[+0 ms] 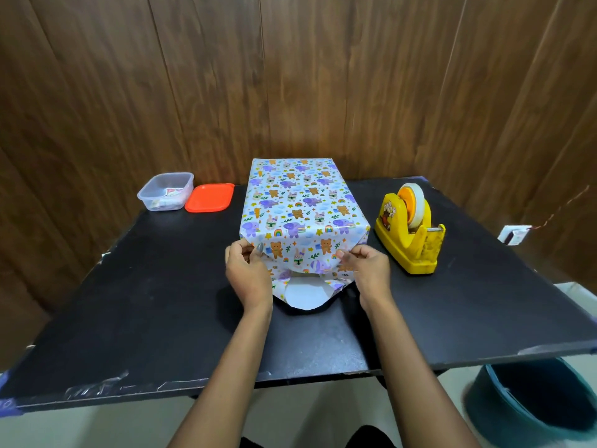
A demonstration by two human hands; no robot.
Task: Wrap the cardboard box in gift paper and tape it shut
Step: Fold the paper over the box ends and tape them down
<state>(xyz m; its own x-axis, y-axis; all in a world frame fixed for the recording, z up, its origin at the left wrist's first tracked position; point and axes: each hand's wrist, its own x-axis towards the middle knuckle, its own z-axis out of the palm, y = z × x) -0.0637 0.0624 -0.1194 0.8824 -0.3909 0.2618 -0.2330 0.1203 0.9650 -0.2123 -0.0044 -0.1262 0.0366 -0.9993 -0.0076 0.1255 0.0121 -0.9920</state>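
Printed paper — pastel animals on white — is pinched at the near end of the box by both hands. The left hand is closed on the left edge of the gift paper; the right hand is closed on the right edge, thumbs on top. The top flap is drawn down over the near face, and a white-backed lower flap lies flat on the black table.

The box sits mid-table, long axis running away from the person, its top and sides already covered.

Judgement: end-fold in progress. For a clean result the side creases should be pressed tight to the box corners, the top flap held taut, then the lower flap raised — one hand kept on the fold while tape is taken from the yellow dispenser just right of the box.
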